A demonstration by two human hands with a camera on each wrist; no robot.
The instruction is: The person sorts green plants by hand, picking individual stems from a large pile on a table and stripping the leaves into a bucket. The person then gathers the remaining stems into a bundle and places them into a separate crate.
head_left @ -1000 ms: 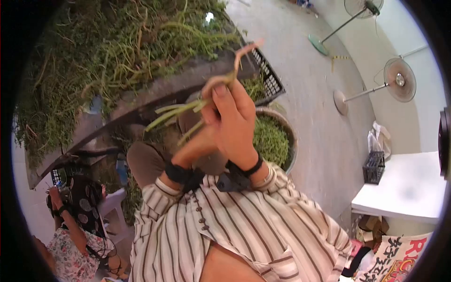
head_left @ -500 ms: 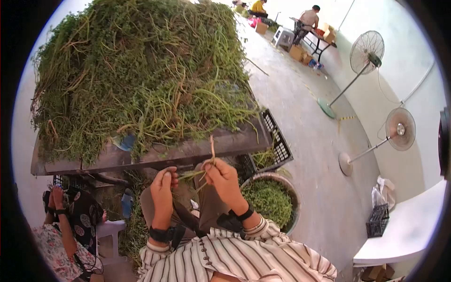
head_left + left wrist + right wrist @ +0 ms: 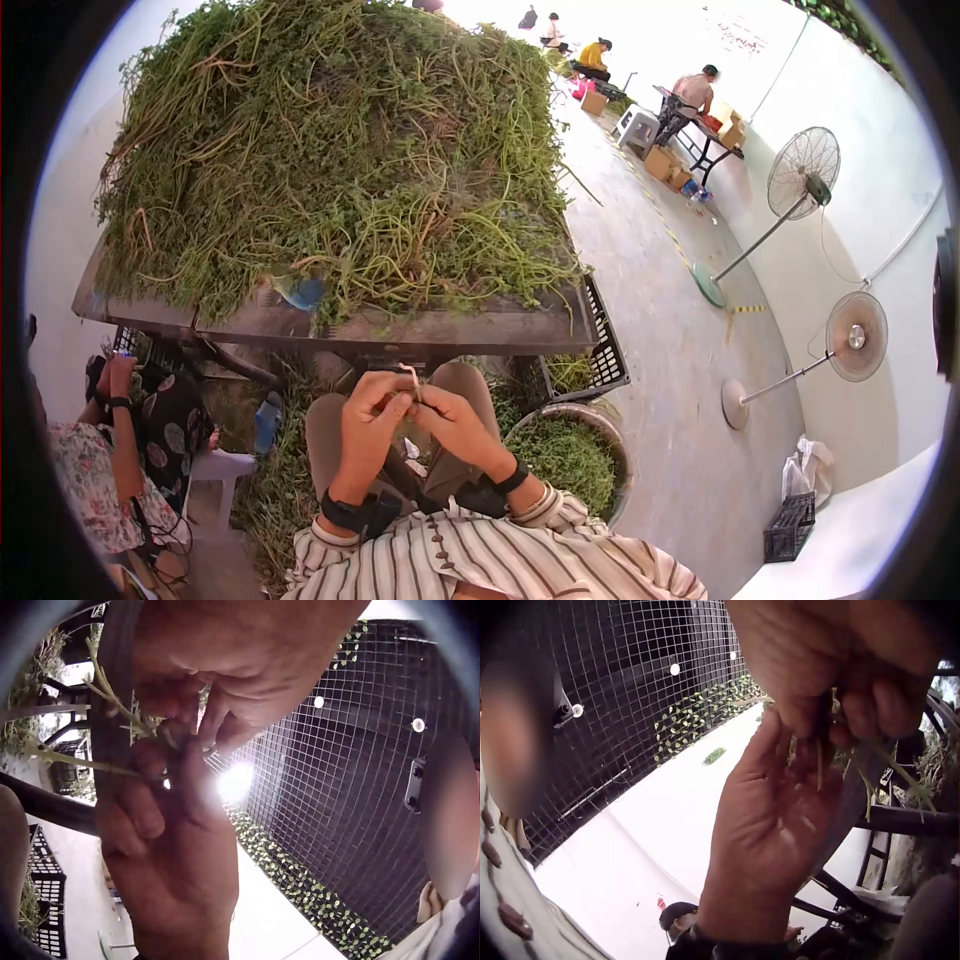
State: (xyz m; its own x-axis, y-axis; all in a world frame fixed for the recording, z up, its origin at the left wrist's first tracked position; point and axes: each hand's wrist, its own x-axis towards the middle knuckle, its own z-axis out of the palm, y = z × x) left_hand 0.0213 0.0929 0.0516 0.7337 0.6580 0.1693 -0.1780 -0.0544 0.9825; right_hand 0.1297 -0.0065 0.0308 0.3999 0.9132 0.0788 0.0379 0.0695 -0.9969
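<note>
Both hands meet over the lap, in front of the table edge, around a few thin plant stems. In the head view my left hand (image 3: 368,425) pinches them from one side and my right hand (image 3: 458,435) from the other, fingertips close together. A pale pinkish stem end (image 3: 410,374) pokes up between the fingers. Green stems (image 3: 120,705) stick out past the fingers in the left wrist view. From the right wrist too, stems (image 3: 907,780) show beyond the curled fingers. The fingers hide the middle of the stems.
A tall heap of leafy stems (image 3: 340,150) covers the dark table (image 3: 270,328) ahead. A round tub of greens (image 3: 562,455) and a black crate (image 3: 612,350) stand right of the knees. A person (image 3: 100,470) sits at left; standing fans (image 3: 856,337) line the right wall.
The hands have lowered from in front of the chest to the lap and come together around the stems. The view has tilted up, showing more of the table and room.
</note>
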